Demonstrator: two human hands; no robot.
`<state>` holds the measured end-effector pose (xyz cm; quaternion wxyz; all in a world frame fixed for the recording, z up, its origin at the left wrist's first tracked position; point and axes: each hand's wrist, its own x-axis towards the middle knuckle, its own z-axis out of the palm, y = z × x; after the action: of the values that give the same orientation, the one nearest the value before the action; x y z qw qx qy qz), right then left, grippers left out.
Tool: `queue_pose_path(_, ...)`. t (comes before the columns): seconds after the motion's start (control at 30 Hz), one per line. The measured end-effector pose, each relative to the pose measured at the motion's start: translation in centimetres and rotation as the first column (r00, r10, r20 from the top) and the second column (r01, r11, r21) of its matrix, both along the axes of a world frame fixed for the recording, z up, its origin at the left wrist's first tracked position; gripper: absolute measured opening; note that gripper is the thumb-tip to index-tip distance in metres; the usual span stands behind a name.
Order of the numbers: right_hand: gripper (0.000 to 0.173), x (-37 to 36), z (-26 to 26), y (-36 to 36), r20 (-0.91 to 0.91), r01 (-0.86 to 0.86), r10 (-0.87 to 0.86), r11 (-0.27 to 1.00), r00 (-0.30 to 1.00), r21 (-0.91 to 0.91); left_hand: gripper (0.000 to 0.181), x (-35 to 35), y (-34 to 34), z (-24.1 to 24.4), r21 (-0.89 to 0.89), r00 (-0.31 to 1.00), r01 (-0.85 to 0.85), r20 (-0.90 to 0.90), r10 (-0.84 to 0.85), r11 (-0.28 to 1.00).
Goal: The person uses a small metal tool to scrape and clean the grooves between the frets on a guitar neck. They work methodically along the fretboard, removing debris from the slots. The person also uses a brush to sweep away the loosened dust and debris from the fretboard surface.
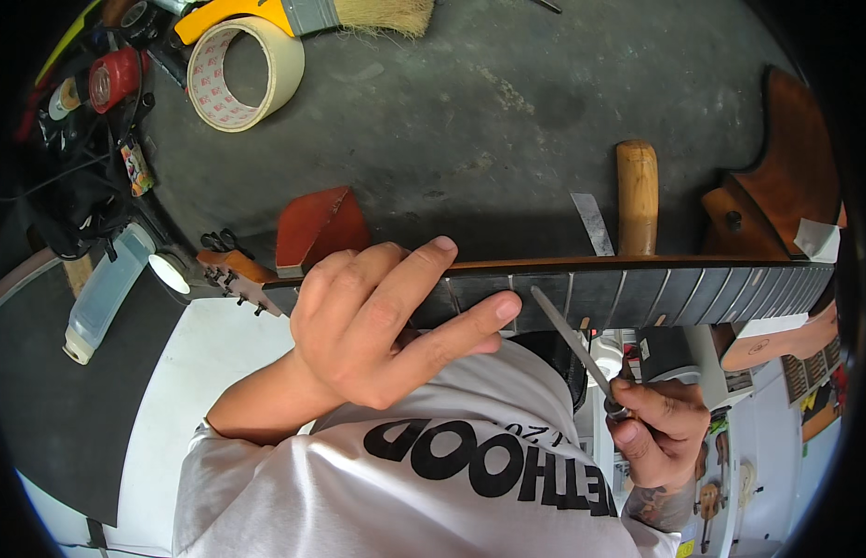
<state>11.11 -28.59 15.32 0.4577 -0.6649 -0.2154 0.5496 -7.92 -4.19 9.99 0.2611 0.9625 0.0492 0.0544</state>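
Note:
A guitar neck (593,296) with a dark fretboard and metal frets lies across the view, its headstock (241,279) at the left. My left hand (367,317) lies over the neck near the headstock, two fingers extended along the frets and the others bent at the far edge; its underside is hidden. My right hand (660,425) holds a narrow metal file (572,338) by its handle, below the neck. The file's tip overlaps the fretboard between two frets, just right of my left fingertips; contact cannot be told. White tape (768,326) covers part of the body beside the fretboard.
Beyond the neck are a red block (321,227), a metal strip (592,220) and a wooden handle (637,195). A masking tape roll (283,77) and a yellow-handled brush (231,17) lie on the dark worktop (461,139). A clear bottle (108,289) is at the left.

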Motion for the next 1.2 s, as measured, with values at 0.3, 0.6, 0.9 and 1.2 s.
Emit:
queue_pose_path(0.3,0.031,-0.8,-0.7,0.3,-0.052,-0.01,0.01,1.0,0.999,-0.012,0.051,0.0,0.1,0.2,-0.007,1.0,-0.002,-0.013,0.002,1.0)
queue_pose_path(0.6,0.038,1.4,-0.2,5.6,0.372,-0.317,0.297,0.948,0.879,-0.009,0.05,0.2,0.0,0.4,-0.022,0.999,-0.013,-0.033,0.012,1.0)
queue_pose_path(0.9,0.04,-0.8,-0.6,1.1,0.317,-0.082,0.057,0.995,0.947,0.065,0.053,0.1,0.1,0.4,-0.016,0.999,-0.002,-0.033,0.001,1.0)
queue_pose_path(1.2,0.041,-1.3,-0.6,2.5,0.314,-0.135,0.121,0.991,0.942,0.023,0.054,0.1,0.2,0.3,-0.021,0.999,0.021,-0.031,-0.022,1.0)
